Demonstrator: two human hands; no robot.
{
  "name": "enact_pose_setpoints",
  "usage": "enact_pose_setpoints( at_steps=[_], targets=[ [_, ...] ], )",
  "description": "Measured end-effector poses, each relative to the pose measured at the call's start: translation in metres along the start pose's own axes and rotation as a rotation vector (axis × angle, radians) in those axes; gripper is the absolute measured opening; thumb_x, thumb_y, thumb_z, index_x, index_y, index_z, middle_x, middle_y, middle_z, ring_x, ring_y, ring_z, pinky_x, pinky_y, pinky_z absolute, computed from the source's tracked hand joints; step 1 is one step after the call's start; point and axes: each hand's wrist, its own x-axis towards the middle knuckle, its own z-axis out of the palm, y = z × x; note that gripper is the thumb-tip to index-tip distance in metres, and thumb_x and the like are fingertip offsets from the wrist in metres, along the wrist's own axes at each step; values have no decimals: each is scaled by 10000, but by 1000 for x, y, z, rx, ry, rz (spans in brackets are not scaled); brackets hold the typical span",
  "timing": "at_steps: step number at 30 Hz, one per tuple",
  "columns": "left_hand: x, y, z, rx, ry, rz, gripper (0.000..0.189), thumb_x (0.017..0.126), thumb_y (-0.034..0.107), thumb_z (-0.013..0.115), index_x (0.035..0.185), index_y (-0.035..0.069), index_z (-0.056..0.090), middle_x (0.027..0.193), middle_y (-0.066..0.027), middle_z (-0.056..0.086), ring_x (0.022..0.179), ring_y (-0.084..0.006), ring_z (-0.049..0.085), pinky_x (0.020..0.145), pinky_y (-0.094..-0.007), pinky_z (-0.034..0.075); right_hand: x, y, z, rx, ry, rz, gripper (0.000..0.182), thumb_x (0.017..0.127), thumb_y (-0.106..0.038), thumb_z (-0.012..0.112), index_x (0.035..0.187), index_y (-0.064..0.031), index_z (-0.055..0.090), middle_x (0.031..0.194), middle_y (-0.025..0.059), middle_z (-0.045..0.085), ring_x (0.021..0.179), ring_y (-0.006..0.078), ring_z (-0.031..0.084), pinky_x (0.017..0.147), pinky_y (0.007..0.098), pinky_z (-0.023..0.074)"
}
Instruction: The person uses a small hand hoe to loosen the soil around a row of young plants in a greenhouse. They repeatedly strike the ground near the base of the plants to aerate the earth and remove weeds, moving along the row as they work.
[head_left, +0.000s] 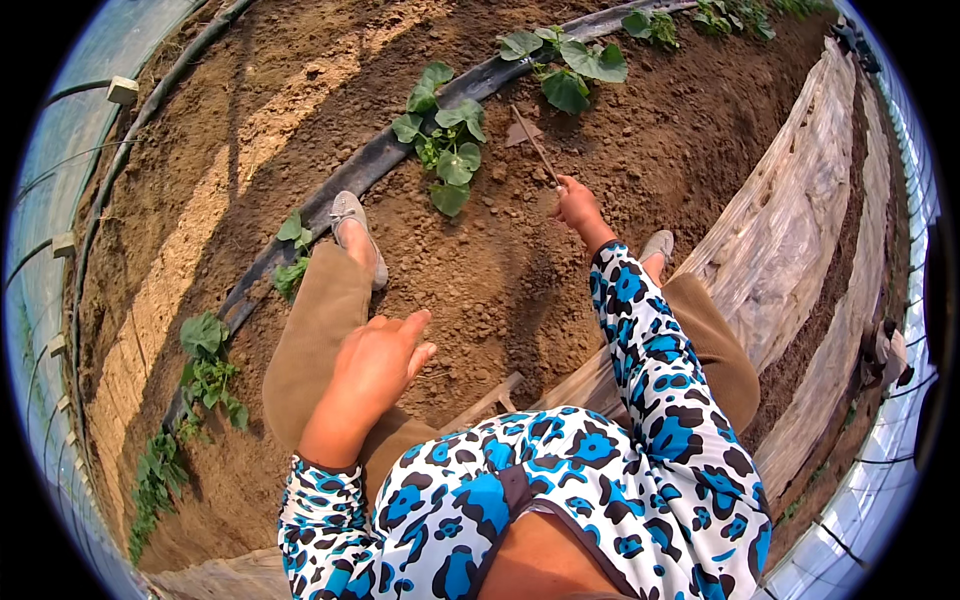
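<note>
My right hand (577, 204) is closed around the thin handle of a small hoe-like hand tool (534, 144). The tool's flat metal blade (523, 133) lies at the loose brown soil between two leafy plants. One broad-leaved seedling (454, 154) grows left of the blade, and another plant (568, 64) stands beyond it to the upper right. My left hand (386, 352) hovers over my left knee, with the thumb apart from the fingers and nothing in it. A black plastic drip hose or strip (367, 161) runs behind the plants.
My feet in grey shoes (351, 214) rest on the soil. Crumpled clear plastic film (757, 247) lies to the right. A wooden piece (487, 401) is near my lap. More plants (206, 375) follow the strip at the left. The greenhouse wall (45, 195) curves along the left edge.
</note>
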Motion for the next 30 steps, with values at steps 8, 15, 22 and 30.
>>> enact_pose_setpoints(
  at_steps=[8, 15, 22, 30],
  targets=[
    [0, -2, -1, 16, -11, 25, 377, 850, 275, 709, 1171, 91, 636, 800, -106, 667, 811, -305, 646, 687, -433, 523, 37, -6, 14, -135, 134, -197, 340, 1042, -155, 440, 1370, -93, 500, 680, 64, 602, 549, 148, 567, 537, 326, 486],
    [-3, -4, 0, -28, -19, 0, 398, 854, 255, 707, 1202, 81, 624, 881, -128, 678, 827, -328, 633, 708, -451, 515, 62, -23, 13, -247, 205, -199, 340, 1007, -185, 489, 1326, -84, 547, 1057, 213, 685, 954, 378, 660, 802, 456, 505],
    [-6, -4, 1, -44, -45, -3, 394, 861, 247, 701, 1208, 79, 625, 905, -137, 683, 841, -341, 630, 723, -455, 511, 18, 28, 7, 110, 6, 152, 304, 1020, -185, 491, 1312, -133, 561, 842, 140, 646, 677, 235, 595, 651, 388, 483],
    [-6, -8, 5, -63, -26, -40, 356, 902, 268, 660, 1200, 77, 621, 902, -173, 678, 881, -370, 639, 752, -472, 506, -47, 87, 16, 115, -22, 145, 350, 1030, -174, 465, 1377, -139, 484, 908, 100, 623, 683, 187, 584, 622, 392, 493]
  ],
)
